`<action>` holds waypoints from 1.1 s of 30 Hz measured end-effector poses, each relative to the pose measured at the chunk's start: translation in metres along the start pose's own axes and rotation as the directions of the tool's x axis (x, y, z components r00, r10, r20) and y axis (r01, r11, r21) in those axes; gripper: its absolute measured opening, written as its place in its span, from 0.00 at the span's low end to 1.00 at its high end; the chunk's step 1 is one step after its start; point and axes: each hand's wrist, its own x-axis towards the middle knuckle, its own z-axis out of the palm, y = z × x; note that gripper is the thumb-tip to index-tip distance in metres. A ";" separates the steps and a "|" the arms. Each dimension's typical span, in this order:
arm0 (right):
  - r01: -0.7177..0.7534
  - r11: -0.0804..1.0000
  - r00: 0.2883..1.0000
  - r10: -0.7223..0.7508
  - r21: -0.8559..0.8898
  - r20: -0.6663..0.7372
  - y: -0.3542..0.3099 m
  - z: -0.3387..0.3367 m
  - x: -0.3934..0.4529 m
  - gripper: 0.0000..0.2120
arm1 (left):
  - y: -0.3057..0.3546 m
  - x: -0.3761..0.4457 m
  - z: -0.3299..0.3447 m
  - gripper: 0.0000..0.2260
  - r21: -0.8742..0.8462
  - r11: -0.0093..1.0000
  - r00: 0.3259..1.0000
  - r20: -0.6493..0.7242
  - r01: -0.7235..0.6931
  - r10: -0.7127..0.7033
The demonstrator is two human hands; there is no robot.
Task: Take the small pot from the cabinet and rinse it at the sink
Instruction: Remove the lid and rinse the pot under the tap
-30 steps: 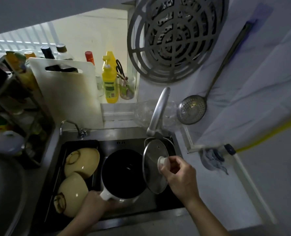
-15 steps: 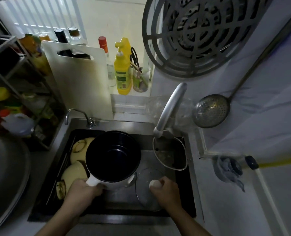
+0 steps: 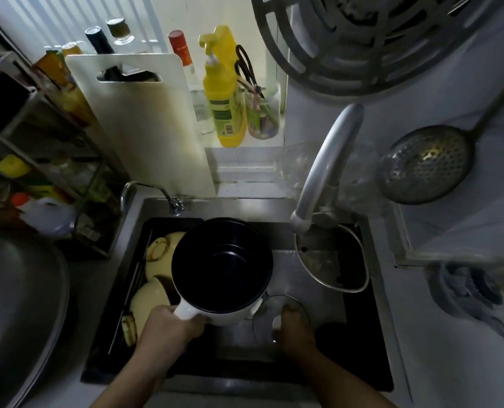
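Observation:
The small pot (image 3: 222, 266), white outside and black inside, hangs upright over the sink (image 3: 359, 360). My left hand (image 3: 171, 328) grips its white handle at the near left. My right hand (image 3: 295, 328) holds the white knob of the glass lid (image 3: 277, 312), which lies low in the sink, right of the pot. The grey tap spout (image 3: 327, 169) arches over the sink's back right, ending above a steel strainer basket (image 3: 331, 259). No water is seen running.
Two cream bowls (image 3: 153, 275) lie upturned in the sink's left part. A white cutting board (image 3: 139, 119), a yellow soap bottle (image 3: 222, 92) and other bottles stand behind. A skimmer ladle (image 3: 424, 164) hangs right; a steel basin (image 3: 18, 304) sits left; a grey rag (image 3: 465, 293) lies right.
The lid went from upright beside the pot down into the sink. The pot rose and shifted left over the bowls. My view tilted down towards the sink.

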 end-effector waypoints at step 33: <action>0.280 0.958 0.803 -0.272 -0.066 -0.530 -0.011 -0.205 0.009 0.16 | 0.022 0.014 0.058 0.08 0.172 0.984 0.994 0.106 -0.046 0.028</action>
